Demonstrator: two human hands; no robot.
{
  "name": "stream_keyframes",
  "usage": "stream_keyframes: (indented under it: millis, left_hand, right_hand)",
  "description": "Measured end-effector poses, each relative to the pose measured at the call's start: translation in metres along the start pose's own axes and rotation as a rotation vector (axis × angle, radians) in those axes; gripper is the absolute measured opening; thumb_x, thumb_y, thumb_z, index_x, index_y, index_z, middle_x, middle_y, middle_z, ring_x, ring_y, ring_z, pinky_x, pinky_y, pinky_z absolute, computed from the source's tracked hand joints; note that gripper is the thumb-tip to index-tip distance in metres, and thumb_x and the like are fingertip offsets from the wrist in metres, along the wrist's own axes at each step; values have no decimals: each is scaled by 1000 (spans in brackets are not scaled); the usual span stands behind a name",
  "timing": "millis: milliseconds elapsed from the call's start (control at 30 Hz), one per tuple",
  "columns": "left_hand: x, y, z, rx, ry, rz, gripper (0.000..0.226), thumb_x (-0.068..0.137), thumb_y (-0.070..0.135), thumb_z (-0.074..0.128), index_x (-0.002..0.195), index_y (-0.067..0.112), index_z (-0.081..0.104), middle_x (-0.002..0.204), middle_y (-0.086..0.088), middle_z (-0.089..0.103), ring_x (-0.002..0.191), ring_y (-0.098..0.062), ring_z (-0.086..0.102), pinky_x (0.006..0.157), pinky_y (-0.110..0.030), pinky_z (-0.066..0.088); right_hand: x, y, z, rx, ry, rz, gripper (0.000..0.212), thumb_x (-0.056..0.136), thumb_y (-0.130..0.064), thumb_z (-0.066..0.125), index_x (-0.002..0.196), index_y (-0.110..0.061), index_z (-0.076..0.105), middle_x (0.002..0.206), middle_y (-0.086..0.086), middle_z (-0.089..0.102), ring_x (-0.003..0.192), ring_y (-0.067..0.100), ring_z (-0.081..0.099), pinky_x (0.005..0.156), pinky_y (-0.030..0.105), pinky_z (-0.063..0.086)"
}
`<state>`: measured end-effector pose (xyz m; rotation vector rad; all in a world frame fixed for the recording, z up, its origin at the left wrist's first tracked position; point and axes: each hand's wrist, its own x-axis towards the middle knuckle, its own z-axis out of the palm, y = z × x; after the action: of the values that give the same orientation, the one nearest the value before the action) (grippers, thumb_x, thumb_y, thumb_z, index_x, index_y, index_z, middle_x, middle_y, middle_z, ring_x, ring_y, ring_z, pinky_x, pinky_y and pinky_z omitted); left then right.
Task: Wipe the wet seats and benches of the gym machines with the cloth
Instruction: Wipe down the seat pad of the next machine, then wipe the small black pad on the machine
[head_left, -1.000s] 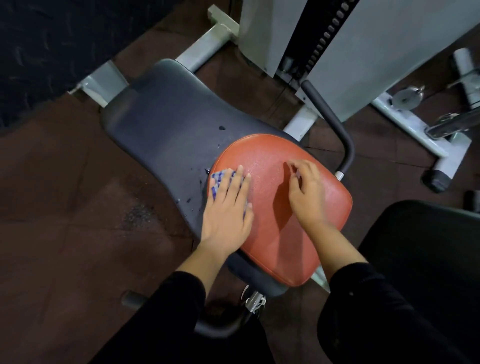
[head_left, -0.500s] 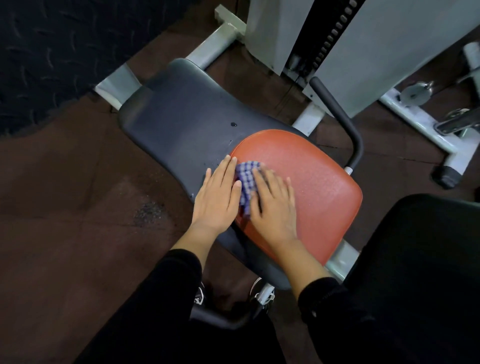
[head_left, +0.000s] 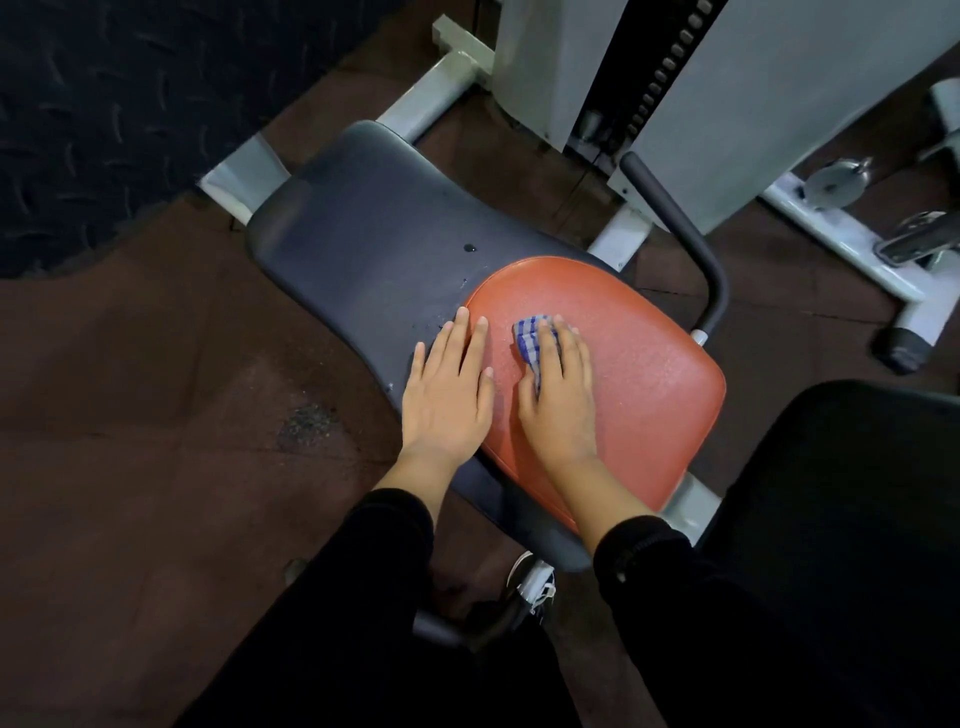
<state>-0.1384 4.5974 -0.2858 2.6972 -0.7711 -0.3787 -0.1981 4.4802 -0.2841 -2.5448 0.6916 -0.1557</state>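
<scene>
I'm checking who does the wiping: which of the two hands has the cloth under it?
The right hand: its fingers press the blue checked cloth onto the red seat. The left hand lies flat and bare at the seat's edge.

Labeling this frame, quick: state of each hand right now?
Left hand: open, flat, straight fingers resting on the orange seat edge.
Right hand: open, straight fingers pressing the checked cloth onto the seat.

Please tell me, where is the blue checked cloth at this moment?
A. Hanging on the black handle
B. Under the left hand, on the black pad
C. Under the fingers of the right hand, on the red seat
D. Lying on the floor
C: the blue checked cloth lies under the straight fingers of the right hand, pressed on the red seat, while the left hand rests flat beside it with no cloth.
</scene>
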Motion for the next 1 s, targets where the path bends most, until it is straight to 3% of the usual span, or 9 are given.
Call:
stream_keyframes:
  millis: [167, 367, 567, 700, 900, 1000]
  left_hand:
    - [-7, 15, -28, 118, -94, -75, 56, 102, 33, 28, 154, 22, 14, 161, 3, 14, 144, -17, 20, 117, -43, 17]
    - [-51, 44, -87, 143, -148, -189, 46, 100, 36, 31, 144, 24, 36, 144, 6, 42, 133, -16, 36, 111, -43, 22]
    - [-113, 66, -155, 129, -169, -300, 50, 100, 35, 30, 148, 20, 31, 146, 3, 41, 134, -18, 35, 112, -44, 23]
    - [-154, 74, -193, 102, -140, -384, 51, 101, 35, 29, 149, 21, 29, 147, 4, 40, 134, -18, 35, 112, -44, 22]
    - [-214, 63, -238, 52, -68, -532, 49, 100, 35, 30, 148, 24, 32, 145, 6, 43, 134, -17, 36, 112, -44, 21]
    - [-240, 40, -260, 45, -52, -598, 50, 100, 35, 29, 149, 24, 32, 144, 5, 44, 133, -18, 37, 111, -44, 24]
  right_hand:
    - [-2, -3, -23, 24, -132, -76, 51, 88, 0, 50, 139, 0, 42, 145, 19, 40, 138, 35, 30, 117, 34, 14]
    - [-24, -34, -83, 54, -299, -119, 47, 83, 2, 53, 130, -3, 54, 124, 20, 57, 115, 40, 50, 103, 40, 35]
    - [-54, -82, -144, 52, -385, -137, 40, 93, -8, 49, 133, -6, 50, 130, 16, 53, 119, 34, 45, 103, 35, 31]
    - [-79, -116, -166, 58, -426, -206, 34, 93, -10, 51, 126, -4, 55, 121, 17, 58, 111, 37, 49, 97, 37, 35]
    - [-120, -176, -185, 68, -468, -326, 42, 92, -8, 52, 134, -3, 49, 128, 19, 55, 116, 39, 49, 102, 40, 36]
    - [-136, -213, -185, 21, -486, -412, 44, 95, -11, 49, 138, -7, 45, 131, 12, 54, 121, 31, 46, 104, 33, 33]
